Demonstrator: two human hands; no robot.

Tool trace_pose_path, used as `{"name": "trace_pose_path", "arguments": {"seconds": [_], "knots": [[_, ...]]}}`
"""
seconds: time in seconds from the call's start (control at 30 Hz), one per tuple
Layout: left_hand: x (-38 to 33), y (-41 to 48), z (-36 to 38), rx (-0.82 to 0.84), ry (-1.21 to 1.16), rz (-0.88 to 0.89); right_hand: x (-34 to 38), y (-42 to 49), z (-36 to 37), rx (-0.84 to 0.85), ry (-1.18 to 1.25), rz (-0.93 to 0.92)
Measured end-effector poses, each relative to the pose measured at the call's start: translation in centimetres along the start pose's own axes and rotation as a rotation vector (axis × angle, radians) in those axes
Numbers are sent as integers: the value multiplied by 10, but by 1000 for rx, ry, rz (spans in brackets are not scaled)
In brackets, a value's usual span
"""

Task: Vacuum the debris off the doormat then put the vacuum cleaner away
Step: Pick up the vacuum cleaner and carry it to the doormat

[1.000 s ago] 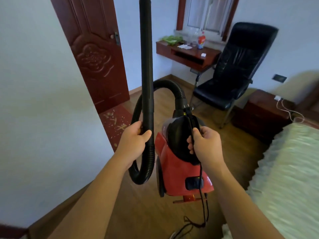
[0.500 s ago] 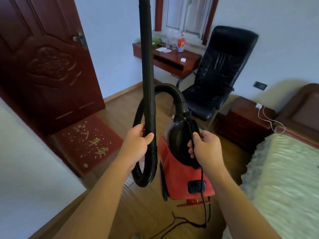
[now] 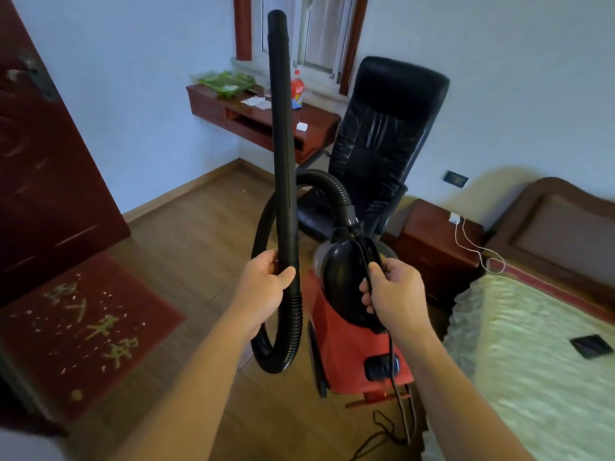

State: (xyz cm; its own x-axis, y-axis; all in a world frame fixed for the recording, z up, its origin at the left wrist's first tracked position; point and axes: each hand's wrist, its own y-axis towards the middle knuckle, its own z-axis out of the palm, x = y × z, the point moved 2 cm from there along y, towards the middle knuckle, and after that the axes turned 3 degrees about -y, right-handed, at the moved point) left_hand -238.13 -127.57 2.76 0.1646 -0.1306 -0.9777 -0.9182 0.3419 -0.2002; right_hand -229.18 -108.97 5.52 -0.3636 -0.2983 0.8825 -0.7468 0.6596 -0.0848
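Left hand [image 3: 266, 284] is closed round the lower end of the black wand [image 3: 283, 144], just above its join with the ribbed hose [image 3: 278, 354]; the wand stands upright, mouth uppermost. Right hand [image 3: 396, 294] grips the carry handle of the red canister vacuum cleaner [image 3: 352, 347], with the power cord [image 3: 401, 410] caught under the fingers; the canister hangs clear of the wooden floor [image 3: 199, 234]. The doormat [image 3: 139, 347] lies at lower left before the door [image 3: 50, 178], apart from the machine; pale debris [image 3: 66, 327] is scattered across it. Judgement: the machine is being carried in; vacuuming is not yet begun. The next move calls for setting the canister down near the mat and bringing the wand mouth down onto it; the cord runs out of view, so its connection cannot be confirmed.
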Motion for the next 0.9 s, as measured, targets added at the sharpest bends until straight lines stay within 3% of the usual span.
{"name": "trace_pose_path", "arguments": {"seconds": [0.2,0.47,0.9], "knots": [[-9,74,20,-24,-28,-55,4,91,8,63,-28,-1],[1,164,26,-215,-66,-153,-2,207,55,281,-65,-18],[62,284,-46,-450,-111,-302,-13,328,209,527,-172,-58]]}}
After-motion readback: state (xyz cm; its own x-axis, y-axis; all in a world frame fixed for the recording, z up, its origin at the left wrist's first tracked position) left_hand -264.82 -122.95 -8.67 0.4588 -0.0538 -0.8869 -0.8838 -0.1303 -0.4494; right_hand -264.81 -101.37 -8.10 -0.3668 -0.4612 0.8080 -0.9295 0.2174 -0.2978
